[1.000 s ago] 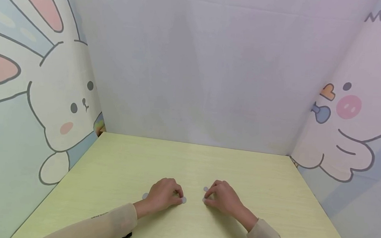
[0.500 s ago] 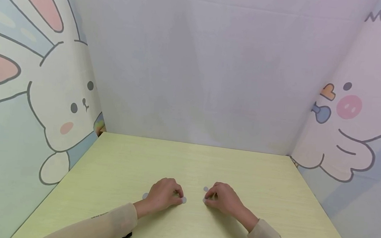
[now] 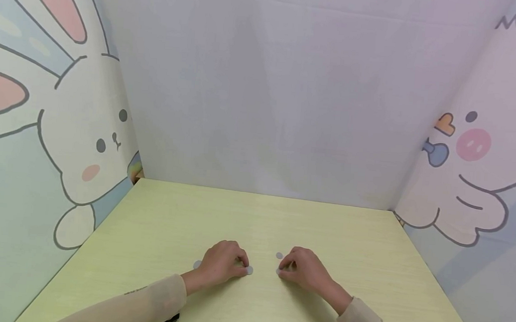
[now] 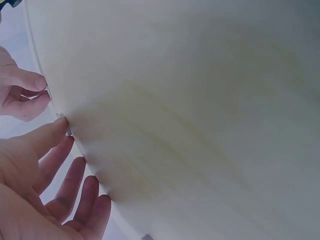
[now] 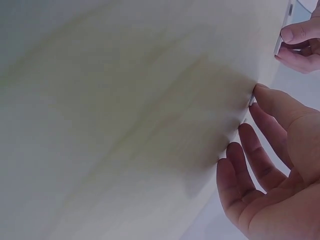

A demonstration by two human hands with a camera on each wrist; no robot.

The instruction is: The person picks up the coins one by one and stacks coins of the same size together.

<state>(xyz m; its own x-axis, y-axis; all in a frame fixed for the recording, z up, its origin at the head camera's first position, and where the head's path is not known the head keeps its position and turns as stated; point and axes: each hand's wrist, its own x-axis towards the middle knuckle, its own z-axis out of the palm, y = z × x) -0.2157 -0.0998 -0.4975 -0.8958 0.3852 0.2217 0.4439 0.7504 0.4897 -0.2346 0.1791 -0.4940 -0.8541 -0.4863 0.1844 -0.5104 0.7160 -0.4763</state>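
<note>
On the table lie several small, coin-like grey discs. My left hand (image 3: 225, 262) pinches one grey disc (image 3: 250, 270) by its left edge between thumb and index finger, flat on the tabletop. Facing it across a narrow gap, my right hand (image 3: 303, 270) pinches another grey disc (image 3: 278, 271), mostly hidden by the fingertips. Just beyond those fingertips lies a loose grey disc (image 3: 279, 256). A further grey disc (image 3: 197, 264) sits left of my left hand, partly covered by it. In the right wrist view, the pinched disc (image 5: 252, 100) shows edge-on by the thumb.
The pale yellow wooden table (image 3: 263, 221) runs back to a plain light cloth wall (image 3: 262, 106). Side panels with a cartoon rabbit (image 3: 80, 133) and another cartoon animal (image 3: 487, 162) flank it. Black wrist straps show under both sleeves.
My right hand has lifted its index finger slightly and shifted a little to the right with its disc. The left hand and the loose discs stay put.
</note>
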